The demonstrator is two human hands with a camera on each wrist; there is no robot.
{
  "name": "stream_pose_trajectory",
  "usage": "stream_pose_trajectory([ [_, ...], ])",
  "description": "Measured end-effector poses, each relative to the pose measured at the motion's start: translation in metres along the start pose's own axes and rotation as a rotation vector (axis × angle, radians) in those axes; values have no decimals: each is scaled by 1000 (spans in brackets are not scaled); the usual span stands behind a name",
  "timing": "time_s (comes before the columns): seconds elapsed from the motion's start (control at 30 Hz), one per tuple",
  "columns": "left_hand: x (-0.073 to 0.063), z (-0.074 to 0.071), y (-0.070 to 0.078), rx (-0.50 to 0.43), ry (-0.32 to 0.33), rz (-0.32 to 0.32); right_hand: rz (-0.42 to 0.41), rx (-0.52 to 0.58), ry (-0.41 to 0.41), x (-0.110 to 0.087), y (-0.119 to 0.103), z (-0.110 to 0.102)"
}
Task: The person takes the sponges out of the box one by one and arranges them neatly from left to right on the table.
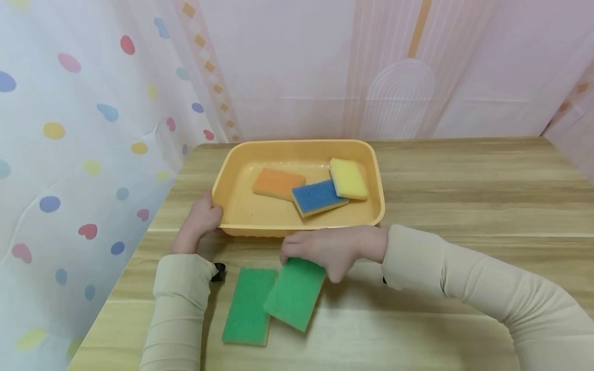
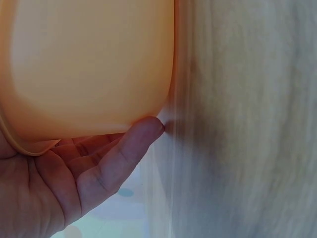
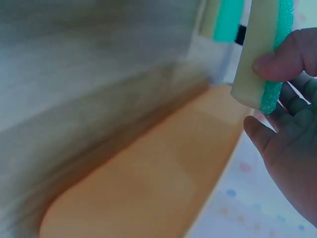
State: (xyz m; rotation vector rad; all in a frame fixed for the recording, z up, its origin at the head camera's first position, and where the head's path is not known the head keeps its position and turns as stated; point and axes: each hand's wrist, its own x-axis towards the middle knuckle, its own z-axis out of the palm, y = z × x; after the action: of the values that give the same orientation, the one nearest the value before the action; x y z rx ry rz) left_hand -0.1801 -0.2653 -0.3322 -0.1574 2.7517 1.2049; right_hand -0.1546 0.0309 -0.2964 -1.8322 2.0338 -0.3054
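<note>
My left hand (image 1: 199, 221) grips the left end of a yellow plastic tub (image 1: 238, 206), thumb at the rim; in the left wrist view its fingers (image 2: 121, 156) lie against the outer wall. My right hand (image 1: 331, 247) pinches a green-topped sponge (image 1: 298, 293) by its far end, just in front of the tub. The right wrist view shows the thumb on this sponge's pale edge. A second green sponge (image 1: 250, 306) lies on the table, partly overlapped in view by the held one. Inside the tub are an orange sponge (image 1: 278, 183), a blue sponge (image 1: 317, 197) and a yellow sponge (image 1: 349, 179).
The tub stands near the back edge of the wood-grain table (image 1: 464, 206). A patterned curtain (image 1: 297, 67) hangs behind it, and a dotted one (image 1: 79, 170) runs along the left side. A small black object (image 1: 218, 272) is at my left cuff.
</note>
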Motion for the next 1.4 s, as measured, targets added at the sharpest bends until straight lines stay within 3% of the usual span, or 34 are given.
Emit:
stream_pose_trajectory([
  [0.3, 0, -1, 4, 15, 19, 7, -74, -76, -93, 8, -7, 20],
  [0.5, 0, -2, 4, 16, 13, 4, -133, -95, -106, 13, -8, 29],
  [0.93, 0, -1, 1, 14, 7, 9, -149, -123, -135, 22, -7, 35],
  [1.4, -1, -1, 2, -7, 4, 0, -119, -248, -165, 27, -5, 38],
])
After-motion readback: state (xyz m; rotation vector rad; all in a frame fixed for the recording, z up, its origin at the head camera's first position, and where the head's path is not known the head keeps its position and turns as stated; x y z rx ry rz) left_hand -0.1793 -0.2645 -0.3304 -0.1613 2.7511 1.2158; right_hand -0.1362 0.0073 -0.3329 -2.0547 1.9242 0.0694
